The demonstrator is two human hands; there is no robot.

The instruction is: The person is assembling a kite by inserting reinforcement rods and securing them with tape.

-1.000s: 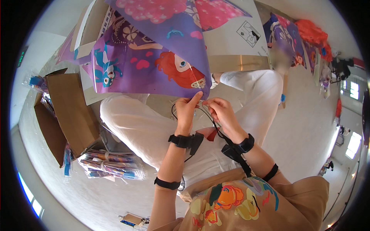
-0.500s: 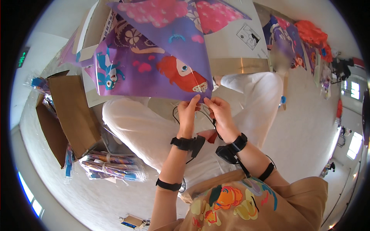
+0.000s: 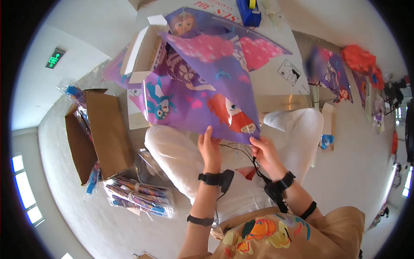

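Note:
A purple kite (image 3: pixel 194 113), thin and glossy with cartoon figures and pink patches, is spread over a pale board (image 3: pixel 276 86) and sags toward my lap. My left hand (image 3: pixel 210 152) pinches its near edge between thumb and fingers. At the near right corner, my right hand (image 3: pixel 268 154) pinches the same kite. Between my hands a short stretch of edge runs, and dark cords hang below it from my wrist straps. An open white carton (image 3: pixel 144 54) stands by the kite's far left part, with printed film around it.
A blue tape dispenser (image 3: pixel 249 14) sits at the board's far edge. Left of my knee are an open brown cardboard box (image 3: pixel 110 134) and bagged rolled bundles (image 3: pixel 140 196). On the right lie another purple kite (image 3: pixel 334 71), a red plastic bag (image 3: pixel 360 61) and a small carton (image 3: pixel 328 123).
My hands have moved apart along the kite's edge, the left one going left while the right stays at the corner. The view has shifted, bringing the tape dispenser into sight.

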